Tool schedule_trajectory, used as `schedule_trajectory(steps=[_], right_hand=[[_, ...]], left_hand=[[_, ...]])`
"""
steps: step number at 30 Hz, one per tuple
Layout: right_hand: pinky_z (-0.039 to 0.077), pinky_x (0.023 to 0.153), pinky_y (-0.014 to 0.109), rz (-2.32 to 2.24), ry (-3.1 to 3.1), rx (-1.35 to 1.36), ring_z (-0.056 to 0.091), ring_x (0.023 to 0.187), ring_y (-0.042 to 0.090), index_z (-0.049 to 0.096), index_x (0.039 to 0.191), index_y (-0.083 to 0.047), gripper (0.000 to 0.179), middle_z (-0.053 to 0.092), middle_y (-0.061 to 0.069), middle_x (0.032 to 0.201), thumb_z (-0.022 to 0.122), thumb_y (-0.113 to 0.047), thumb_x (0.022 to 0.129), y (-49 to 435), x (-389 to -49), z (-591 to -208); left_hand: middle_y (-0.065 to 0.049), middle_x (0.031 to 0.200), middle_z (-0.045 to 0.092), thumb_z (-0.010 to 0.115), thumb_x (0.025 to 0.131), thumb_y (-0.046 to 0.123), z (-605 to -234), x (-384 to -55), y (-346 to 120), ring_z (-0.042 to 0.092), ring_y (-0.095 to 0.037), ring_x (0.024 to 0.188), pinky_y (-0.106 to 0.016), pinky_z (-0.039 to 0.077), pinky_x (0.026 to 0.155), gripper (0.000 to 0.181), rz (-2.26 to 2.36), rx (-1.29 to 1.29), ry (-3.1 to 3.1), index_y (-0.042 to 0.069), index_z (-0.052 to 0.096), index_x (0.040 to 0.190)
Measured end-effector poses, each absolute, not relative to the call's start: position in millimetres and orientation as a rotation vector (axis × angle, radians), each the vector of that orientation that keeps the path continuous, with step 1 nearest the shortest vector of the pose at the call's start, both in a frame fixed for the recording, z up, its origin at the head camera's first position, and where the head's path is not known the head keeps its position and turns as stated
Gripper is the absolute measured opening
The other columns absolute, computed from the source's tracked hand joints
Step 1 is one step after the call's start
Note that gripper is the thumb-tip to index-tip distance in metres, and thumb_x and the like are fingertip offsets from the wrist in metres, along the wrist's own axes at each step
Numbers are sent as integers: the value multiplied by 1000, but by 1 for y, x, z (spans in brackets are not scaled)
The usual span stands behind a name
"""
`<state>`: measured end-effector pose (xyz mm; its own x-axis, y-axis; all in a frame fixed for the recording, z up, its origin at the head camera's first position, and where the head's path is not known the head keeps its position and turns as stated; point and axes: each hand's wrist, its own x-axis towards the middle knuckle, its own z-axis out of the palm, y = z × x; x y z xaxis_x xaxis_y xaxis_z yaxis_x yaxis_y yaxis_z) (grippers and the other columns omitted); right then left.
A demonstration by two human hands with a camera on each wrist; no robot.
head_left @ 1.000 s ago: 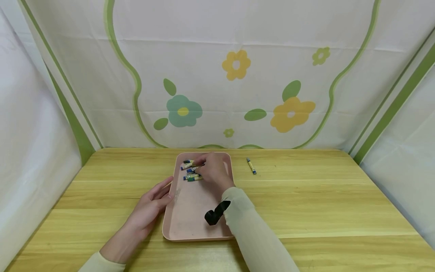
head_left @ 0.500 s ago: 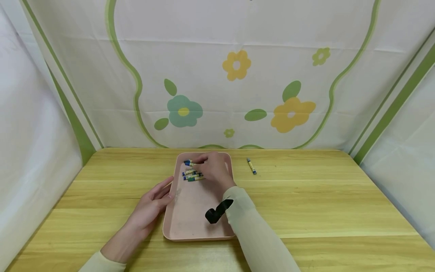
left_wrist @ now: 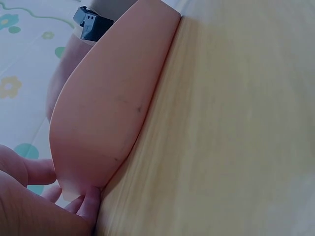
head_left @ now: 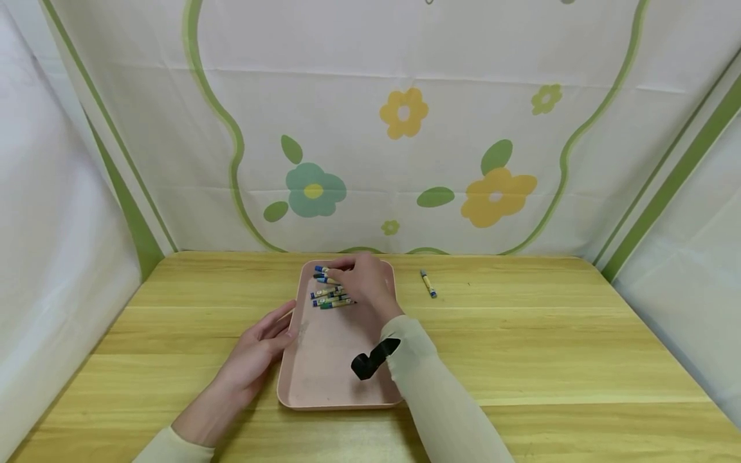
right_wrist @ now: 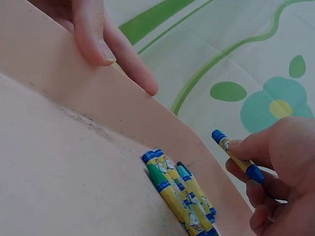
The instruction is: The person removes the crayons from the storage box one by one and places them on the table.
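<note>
My left hand (head_left: 251, 357) holds the left edge of a pink tray (head_left: 324, 376), thumb at the rim and other fingers against its outer wall. Over the tray's far end, my right hand (head_left: 366, 280) pinches a crayon (right_wrist: 224, 141) with a yellow wrapper and blue ends between thumb and fingers. Beneath it lie several crayons (right_wrist: 170, 194) with yellow wrappers and blue or green tips, side by side on the tray near its far left. Part of that group is hidden behind the right hand in the head view.
One more crayon (head_left: 428, 283) lies on the wooden table (head_left: 550, 347) right of the tray. A black wrist camera (head_left: 370, 361) sticks out from the right sleeve over the tray. A white flowered cloth (head_left: 359, 128) hangs behind the table.
My right hand has shifted slightly towards the tray's far end, and a blue-ended crayon now shows at its fingertips. Crayons below it have been rearranged. The left hand has stayed in place.
</note>
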<state>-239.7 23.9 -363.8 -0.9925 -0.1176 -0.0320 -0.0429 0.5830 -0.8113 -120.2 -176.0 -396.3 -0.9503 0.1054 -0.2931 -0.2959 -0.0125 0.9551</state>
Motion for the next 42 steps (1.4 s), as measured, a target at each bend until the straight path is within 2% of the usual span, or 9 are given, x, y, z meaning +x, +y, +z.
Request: schedule_trajectory(steps=[6,10,16,23,28,33,36,42], right_hand=[[54,96,40,-1182,2864,-135,70,103,12,83,110,-43,17,79,-15,109,73,-50,98,28,-239,-357],[53,100,43,-1195,2859,-152,70,108,13,83,110,-41,19,79,-15,110,72,-50,99,29,-239,-352],[56,93,42,-1309,2788,-208,71,105,15,84,113,-30,21,79,-8,115,72,-42,101,31,-239,-345],[60,82,33,-1470,2736,-309,72,99,17,85,111,-18,18,81,1,113,74,-28,101,39,-239,-343],[57,76,28,-1489,2731,-327,71,97,16,85,112,-17,18,80,1,115,74,-27,102,46,-238,-344],[57,76,28,-1521,2717,-297,70,97,17,84,113,-16,18,79,2,113,73,-27,102,56,-237,-342],[57,76,28,-1534,2719,-261,70,97,18,84,113,-16,18,79,2,114,74,-26,102,63,-236,-341],[59,79,31,-1538,2761,-205,70,99,20,83,114,-15,19,79,3,114,74,-25,101,81,-238,-342]], left_hand=[[-14,175,31,56,109,13,-396,-121,-175,32,-30,161,-16,48,101,63,2040,-197,1988,19,34,167],[-13,175,30,57,109,13,-396,-121,-175,31,-30,161,-16,48,101,63,2037,-200,1990,19,34,167],[-14,175,29,56,109,12,-396,-120,-176,30,-31,162,-13,49,98,63,2041,-203,1994,19,34,168],[-14,175,30,57,109,12,-397,-120,-177,30,-31,162,-13,49,98,63,2044,-203,1997,19,34,168],[-14,175,30,57,109,12,-398,-120,-178,30,-31,162,-12,48,97,64,2038,-214,2004,19,34,168],[-14,175,29,57,108,12,-398,-120,-178,30,-31,162,-13,48,97,64,2036,-217,2006,19,34,167],[-14,175,30,57,109,12,-398,-120,-178,30,-31,162,-15,49,101,64,2035,-218,2004,19,34,167],[-14,175,30,56,109,12,-397,-119,-179,30,-31,162,-29,45,115,63,2023,-224,2009,19,34,167]])
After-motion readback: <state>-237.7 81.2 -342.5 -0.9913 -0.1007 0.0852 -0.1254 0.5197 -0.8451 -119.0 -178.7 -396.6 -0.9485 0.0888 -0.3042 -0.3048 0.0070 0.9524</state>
